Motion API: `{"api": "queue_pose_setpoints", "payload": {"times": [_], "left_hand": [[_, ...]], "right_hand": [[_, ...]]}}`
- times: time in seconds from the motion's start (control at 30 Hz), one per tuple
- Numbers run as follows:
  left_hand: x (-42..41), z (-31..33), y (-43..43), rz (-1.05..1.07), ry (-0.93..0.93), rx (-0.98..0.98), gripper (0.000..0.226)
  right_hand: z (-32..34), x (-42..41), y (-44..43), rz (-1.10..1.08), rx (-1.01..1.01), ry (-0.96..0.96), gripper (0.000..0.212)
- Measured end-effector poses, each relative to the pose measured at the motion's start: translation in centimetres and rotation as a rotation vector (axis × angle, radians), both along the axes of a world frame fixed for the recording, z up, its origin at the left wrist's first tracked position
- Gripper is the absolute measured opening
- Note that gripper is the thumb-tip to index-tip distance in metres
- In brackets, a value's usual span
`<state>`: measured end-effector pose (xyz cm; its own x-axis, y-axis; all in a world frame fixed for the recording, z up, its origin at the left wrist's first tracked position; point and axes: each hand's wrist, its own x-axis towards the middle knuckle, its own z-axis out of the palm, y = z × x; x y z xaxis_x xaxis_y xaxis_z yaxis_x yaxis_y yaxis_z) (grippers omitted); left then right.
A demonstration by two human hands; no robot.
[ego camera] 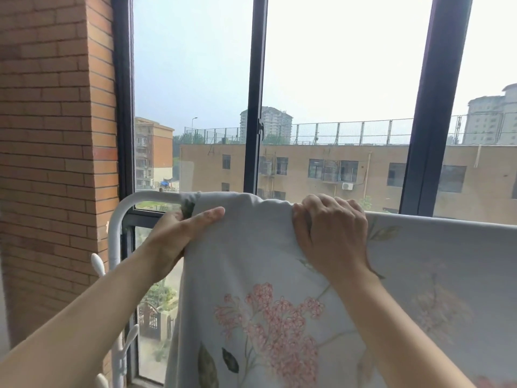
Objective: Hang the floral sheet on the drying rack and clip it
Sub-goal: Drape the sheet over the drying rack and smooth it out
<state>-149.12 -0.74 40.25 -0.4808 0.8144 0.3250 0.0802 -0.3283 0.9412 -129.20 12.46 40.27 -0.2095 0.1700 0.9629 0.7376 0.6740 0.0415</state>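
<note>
- A pale floral sheet (251, 264), printed with pink blossoms and green leaves, is draped over the top bar of a white drying rack (151, 196). The rack stands in front of a dark-framed window (254, 93), beside a brick wall (56, 135).
- The left hand (181, 233) pinches the sheet's left edge near the rack's curved corner. Its thumb lies along the front of the cloth and its fingers are behind it.
- The right hand (333, 233) is further along the bar, its fingers curled into a bunched gather of the sheet at the top.
- To the right of both hands the sheet lies smooth along the bar. Between the 2 hands it is puckered.
- Step in hand, as a judgement: hanging and spreading the sheet. Clipping has not begun, and no clip is in view.
- The next move likely calls for drawing the gathered cloth leftward so the edge sits flat, then freeing 1 hand to fetch a clip while the other steadies the sheet.
- No basket, tub or other container is in view.
</note>
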Motion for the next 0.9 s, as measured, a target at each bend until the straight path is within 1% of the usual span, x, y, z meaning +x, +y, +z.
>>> {"api": "queue_pose_setpoints", "payload": {"times": [0.07,0.17,0.27,0.33,0.43,0.53,0.6,0.7,0.83,0.9], "left_hand": [[-0.5,0.9,-0.1,-0.067,-0.070,0.023,0.046],[-1.0,2.0,0.2,-0.094,-0.123,0.024,0.037],[-0.9,3.1,0.7,-0.147,-0.157,-0.012,0.038],[-0.6,3.4,1.1,-0.138,-0.163,-0.018,0.037],[-0.5,3.3,2.0,-0.005,-0.224,0.055,0.028],[-0.4,3.3,2.7,0.207,-0.269,0.156,0.028],[-0.5,3.3,2.6,0.296,-0.239,0.212,0.032],[-1.4,2.9,1.8,0.374,-0.206,0.247,0.034],[-1.8,2.4,1.4,0.455,-0.070,0.230,0.040],[-1.8,2.1,1.1,0.484,-0.005,0.213,0.037]], "right_hand": [[-0.1,0.1,0.0,0.000,0.002,0.000,0.038],[-0.2,0.0,-0.1,-0.001,0.006,-0.005,0.040],[-0.2,-0.1,0.0,-0.004,0.008,-0.008,0.039],[-0.2,0.0,0.1,-0.009,0.009,-0.010,0.039],[-0.3,0.0,0.2,-0.007,0.000,-0.025,0.040],[-0.2,-0.3,0.1,0.003,0.008,-0.032,0.037],[-0.1,-0.4,0.0,0.004,0.013,-0.032,0.037],[-0.2,-0.2,-0.1,-0.001,0.013,-0.027,0.037],[-0.1,0.0,-0.2,-0.005,0.004,-0.026,0.038],[0.0,0.1,-0.3,-0.002,-0.009,-0.031,0.039]]}}
